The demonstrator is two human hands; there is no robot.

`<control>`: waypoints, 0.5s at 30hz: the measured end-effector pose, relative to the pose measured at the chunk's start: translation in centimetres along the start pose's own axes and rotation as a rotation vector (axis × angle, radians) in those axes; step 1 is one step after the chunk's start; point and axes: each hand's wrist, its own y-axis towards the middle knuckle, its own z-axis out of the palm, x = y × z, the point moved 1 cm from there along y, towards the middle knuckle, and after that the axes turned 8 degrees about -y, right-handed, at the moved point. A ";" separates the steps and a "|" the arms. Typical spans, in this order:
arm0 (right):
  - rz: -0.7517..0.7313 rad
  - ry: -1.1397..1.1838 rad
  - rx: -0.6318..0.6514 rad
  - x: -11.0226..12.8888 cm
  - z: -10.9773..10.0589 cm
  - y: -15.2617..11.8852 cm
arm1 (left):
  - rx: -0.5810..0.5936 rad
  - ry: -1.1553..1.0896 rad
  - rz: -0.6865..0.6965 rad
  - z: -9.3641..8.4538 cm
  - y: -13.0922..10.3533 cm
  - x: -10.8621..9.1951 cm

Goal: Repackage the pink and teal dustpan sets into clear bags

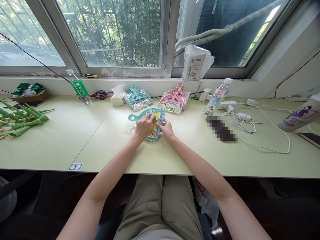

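Where the hands meet: left hand [144,128] curled over a teal dustpan [162,114], fingers bunched at its yellow printed card [157,117]; exactly what the fingertips pinch is hidden.
Right hand [167,129]: thumb and fingers pinching the dustpan's right edge.
Teal dustpan: between both hands at the middle of the table [100,150], handle pointing left; whether it touches the surface, I cannot tell.
Step in hand: apparently close work on the dustpan and its card.
Next move's demand: by the look of it, a steady hold from one hand, leaving the other free at the card.
Clear wrap [129,128]: crumpled on the table, just left of the left hand.
Behind the hands: a bagged teal set [138,98] beside a tissue pack [118,99]; a pink set [175,100] to the right.
Farther left: a green-labelled bottle [80,88], then green stalks [27,120].
Farther right: a white-capped bottle [217,97] and white cables [287,140].
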 end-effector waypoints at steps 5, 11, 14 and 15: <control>0.012 0.013 0.019 0.1 0.1 -0.2 | -0.002 -0.021 0.005 0.0 -0.1 -0.3; 0.009 0.075 -0.041 0.4 -0.3 -0.1 | -0.081 -0.250 -0.027 0.4 -0.4 -0.9; 0.003 0.131 -0.105 0.7 -0.8 0.0 | -0.298 -0.421 -0.101 0.3 -0.4 -0.7; 0.000 0.149 -0.128 0.9 -0.9 0.0 | -0.387 -0.458 -0.133 0.2 -0.4 -0.6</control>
